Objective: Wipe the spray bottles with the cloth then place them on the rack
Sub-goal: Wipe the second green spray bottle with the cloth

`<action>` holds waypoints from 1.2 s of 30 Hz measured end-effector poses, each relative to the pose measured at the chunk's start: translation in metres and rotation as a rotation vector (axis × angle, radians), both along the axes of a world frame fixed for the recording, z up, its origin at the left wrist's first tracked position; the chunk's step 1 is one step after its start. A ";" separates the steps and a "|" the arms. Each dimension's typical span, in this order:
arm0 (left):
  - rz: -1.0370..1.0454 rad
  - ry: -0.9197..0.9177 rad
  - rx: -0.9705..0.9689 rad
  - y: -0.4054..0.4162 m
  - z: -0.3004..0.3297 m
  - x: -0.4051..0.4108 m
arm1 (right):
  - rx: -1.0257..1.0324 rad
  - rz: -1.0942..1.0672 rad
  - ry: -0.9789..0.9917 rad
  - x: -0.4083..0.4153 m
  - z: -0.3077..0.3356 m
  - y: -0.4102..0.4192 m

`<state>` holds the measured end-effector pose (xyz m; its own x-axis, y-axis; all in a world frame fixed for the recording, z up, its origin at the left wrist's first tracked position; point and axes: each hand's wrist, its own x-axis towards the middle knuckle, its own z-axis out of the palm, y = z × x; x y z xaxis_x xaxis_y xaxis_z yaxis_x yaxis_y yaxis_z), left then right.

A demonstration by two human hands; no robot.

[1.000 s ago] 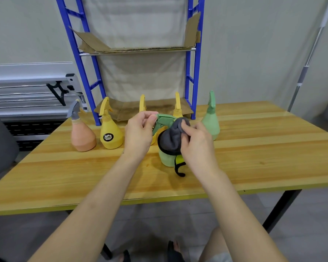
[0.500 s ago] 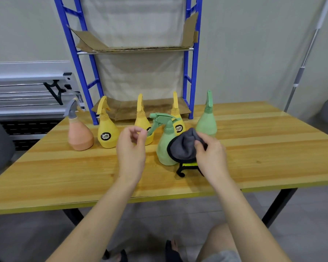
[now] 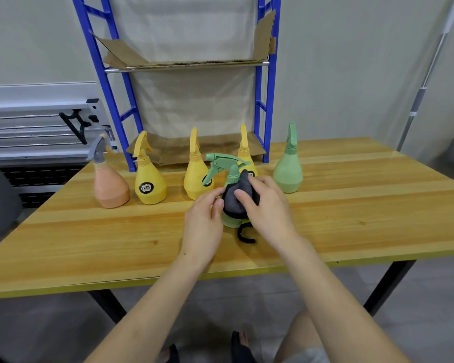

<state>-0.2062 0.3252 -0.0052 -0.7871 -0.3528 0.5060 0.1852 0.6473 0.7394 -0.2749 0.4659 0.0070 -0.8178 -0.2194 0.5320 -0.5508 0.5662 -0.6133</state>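
Green bottle (image 3: 228, 176) between hands: right (image 3: 266, 205) gripping cloth (image 3: 237, 197) against it, left (image 3: 203, 218) loosely touching.

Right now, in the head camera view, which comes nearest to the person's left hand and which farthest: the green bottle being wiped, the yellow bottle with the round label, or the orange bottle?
From the left hand:
1. Green bottle being wiped, right beside its fingertips.
2. Yellow bottle with the round label, back and to the left.
3. Orange bottle, farthest left.
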 end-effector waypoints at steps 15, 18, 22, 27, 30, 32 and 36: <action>-0.015 -0.045 -0.036 -0.011 0.006 -0.014 | -0.088 0.070 -0.070 -0.013 -0.012 0.008; -0.024 -0.047 -0.043 -0.011 0.008 -0.015 | -0.130 0.068 -0.064 -0.018 0.000 -0.002; -0.035 -0.057 0.007 -0.007 0.008 -0.013 | -0.073 0.073 -0.023 -0.016 -0.013 0.000; -0.009 -0.065 0.011 -0.006 0.009 -0.011 | 0.058 0.028 -0.103 -0.014 -0.032 0.018; -0.020 -0.076 -0.005 -0.007 0.011 -0.012 | 0.089 0.039 -0.139 -0.016 -0.030 0.021; -0.023 -0.082 -0.012 -0.009 0.011 -0.013 | -0.008 0.104 -0.178 -0.019 -0.022 0.019; -0.041 -0.112 -0.022 -0.012 0.010 -0.014 | -0.088 0.173 -0.143 -0.029 0.003 0.006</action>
<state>-0.2205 0.3134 0.0051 -0.8529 -0.3087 0.4210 0.1290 0.6568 0.7429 -0.3042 0.4716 0.0104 -0.8403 -0.3211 0.4367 -0.5392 0.4120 -0.7345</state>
